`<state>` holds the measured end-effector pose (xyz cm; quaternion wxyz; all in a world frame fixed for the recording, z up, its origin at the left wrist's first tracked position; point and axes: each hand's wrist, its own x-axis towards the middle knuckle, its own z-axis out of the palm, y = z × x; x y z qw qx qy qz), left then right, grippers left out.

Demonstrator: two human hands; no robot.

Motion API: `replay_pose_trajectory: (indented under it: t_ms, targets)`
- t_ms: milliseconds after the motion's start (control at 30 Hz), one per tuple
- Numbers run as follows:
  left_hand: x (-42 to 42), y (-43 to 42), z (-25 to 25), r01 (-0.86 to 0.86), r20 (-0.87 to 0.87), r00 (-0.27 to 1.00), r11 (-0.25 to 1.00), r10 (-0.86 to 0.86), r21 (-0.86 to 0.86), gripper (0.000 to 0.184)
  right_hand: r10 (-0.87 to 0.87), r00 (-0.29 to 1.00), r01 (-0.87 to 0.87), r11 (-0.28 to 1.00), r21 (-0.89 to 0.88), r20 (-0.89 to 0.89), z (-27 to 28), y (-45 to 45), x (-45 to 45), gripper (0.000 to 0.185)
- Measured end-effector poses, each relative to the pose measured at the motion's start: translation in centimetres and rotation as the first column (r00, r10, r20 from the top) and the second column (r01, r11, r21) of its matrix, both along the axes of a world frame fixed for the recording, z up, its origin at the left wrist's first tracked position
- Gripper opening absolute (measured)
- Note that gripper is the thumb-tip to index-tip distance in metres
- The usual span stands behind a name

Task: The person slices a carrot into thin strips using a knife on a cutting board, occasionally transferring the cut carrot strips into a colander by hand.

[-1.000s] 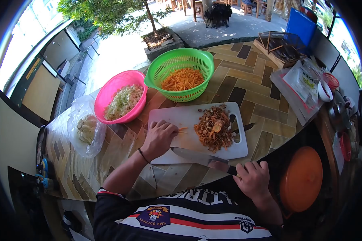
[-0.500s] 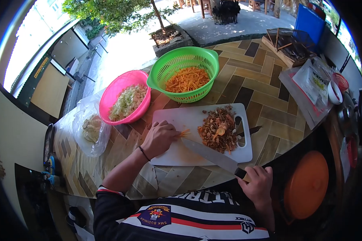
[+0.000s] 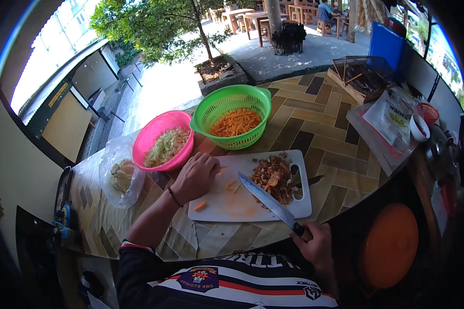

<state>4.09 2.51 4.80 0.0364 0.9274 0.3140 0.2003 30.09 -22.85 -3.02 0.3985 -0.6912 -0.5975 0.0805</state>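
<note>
My right hand [image 3: 314,243] is closed around the dark handle of a kitchen knife [image 3: 268,198]. Its blade slants up and left over a white cutting board [image 3: 219,206]. Above the board's upper left part is my left hand [image 3: 197,176], fingers curled together, with thin carrot strips [image 3: 222,167] showing at the fingertips; how many it holds is hidden. A few cut carrot strips [image 3: 233,186] and a carrot chunk [image 3: 199,206] lie on the board. Brown and orange peelings [image 3: 271,177] are heaped at its right end.
Behind the board stand a green colander [image 3: 201,123] of shredded carrot and a pink basket [image 3: 142,139] of shredded pale vegetable. A plastic bag [image 3: 119,177] lies left. Plastic packets [image 3: 389,121] sit at the far right, and an orange lid [image 3: 392,244] is below right.
My left hand has lifted from the board's middle toward its upper left, leaving some strips behind. The knife blade has tilted more upright beside the peelings. The view has tipped up slightly.
</note>
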Motion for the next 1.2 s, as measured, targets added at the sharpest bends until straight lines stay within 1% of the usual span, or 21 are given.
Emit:
replay_pose_trajectory:
  t_ms: [33,100,167,233,267,300,367,400,467,500,533,567,600,667,767,800,900,1000,1100,1200]
  targets:
    - [0.5,0.9,1.4,-0.008,0.08,0.997,1.0,0.007,0.003,0.008,-0.01,0.999,0.01,1.0,0.0,-0.034,-0.1,-0.1,0.2,0.033]
    - [2.9,3.3,4.4,0.07,0.212,0.973,0.992,-0.092,0.108,0.006,-0.023,0.994,0.023,1.0,-0.002,-0.103,-0.5,-0.2,0.5,0.033]
    - [5.4,7.5,4.6,0.059,0.236,0.969,0.997,-0.071,0.059,0.01,-0.039,0.99,0.034,0.999,-0.034,-0.138,-0.4,-0.2,0.6,0.033]
    - [7.4,11.2,2.8,-0.085,0.049,0.995,0.992,0.09,-0.095,0.014,-0.057,0.984,0.047,0.997,-0.067,-0.166,-0.6,-0.4,0.9,0.034]
    - [8.2,12.8,2.2,-0.166,-0.054,0.986,0.973,0.159,-0.161,0.016,-0.083,0.983,0.072,0.995,-0.068,-0.166,-1.0,-0.6,0.9,0.035]
    - [8.5,13.2,1.9,-0.199,-0.308,0.936,0.978,0.171,-0.061,0.023,-0.081,0.979,0.07,0.995,-0.068,-0.185,-1.1,-0.8,1.0,0.036]
    - [7.4,13.9,0.4,-0.011,-0.13,0.991,0.999,0.018,0.048,0.019,-0.077,0.969,0.06,0.995,-0.077,-0.236,-1.4,-0.9,1.3,0.037]
    - [7.1,12.7,1.3,-0.018,0.012,1.0,0.99,0.016,0.141,0.017,-0.08,0.964,0.058,0.994,-0.091,-0.253,-1.6,-0.9,1.5,0.036]
    - [5.9,7.7,3.9,-0.068,0.275,0.961,0.957,-0.013,0.284,0.014,-0.096,0.957,0.066,0.991,-0.118,-0.272,-1.3,-0.7,1.7,0.035]
    - [4.9,5.7,3.5,-0.056,0.287,0.958,0.973,-0.011,0.224,0.014,-0.104,0.953,0.064,0.987,-0.147,-0.283,-1.1,-0.6,1.7,0.034]
    - [3.7,3.6,2.7,-0.047,0.299,0.954,0.986,-0.003,0.159,0.014,-0.116,0.942,0.07,0.986,-0.154,-0.315,-1.2,-0.5,1.7,0.032]
    - [2.6,2.0,1.4,-0.043,0.318,0.948,0.995,0.011,0.093,0.014,-0.106,0.945,0.064,0.988,-0.142,-0.31,-1.6,-0.5,1.8,0.032]
    - [1.6,0.5,-0.2,-0.039,0.204,0.979,0.998,0.028,0.048,0.017,-0.09,0.95,0.056,0.991,-0.121,-0.299,-1.9,-0.3,2.1,0.032]
    - [0.0,-1.8,-2.4,-0.047,-0.025,0.999,0.998,0.046,-0.032,0.022,-0.04,0.955,0.024,0.998,-0.057,-0.293,-1.4,0.4,2.5,0.03]
    - [-1.6,-1.8,-5.3,-0.027,-0.249,0.968,1.0,0.027,0.006,0.031,-0.062,0.95,0.014,0.987,-0.157,-0.306,-1.2,0.8,3.4,0.029]
    - [-1.2,-2.1,-5.2,-0.057,-0.27,0.962,0.998,0.048,-0.028,0.035,-0.061,0.924,-0.002,0.986,-0.164,-0.378,-2.1,0.8,3.6,0.03]
    - [-0.7,-2.2,-4.3,-0.135,-0.312,0.945,0.984,0.093,-0.117,0.037,-0.049,0.887,-0.042,0.982,-0.186,-0.458,-2.9,0.5,4.3,0.029]
    - [-1.2,-1.6,-4.8,-0.085,-0.247,0.968,0.981,0.04,-0.173,0.046,0.019,0.812,-0.095,0.99,-0.1,-0.583,-2.0,1.0,4.2,0.031]
    - [-0.9,-1.6,-4.5,-0.085,-0.198,0.979,0.986,0.056,-0.141,0.045,-0.045,0.75,-0.11,0.975,-0.191,-0.66,-1.5,1.0,4.5,0.028]
    - [-0.5,-1.2,-4.2,-0.139,-0.241,0.965,0.978,0.099,-0.156,0.042,-0.017,0.738,-0.131,0.977,-0.168,-0.674,-1.5,1.1,4.8,0.029]
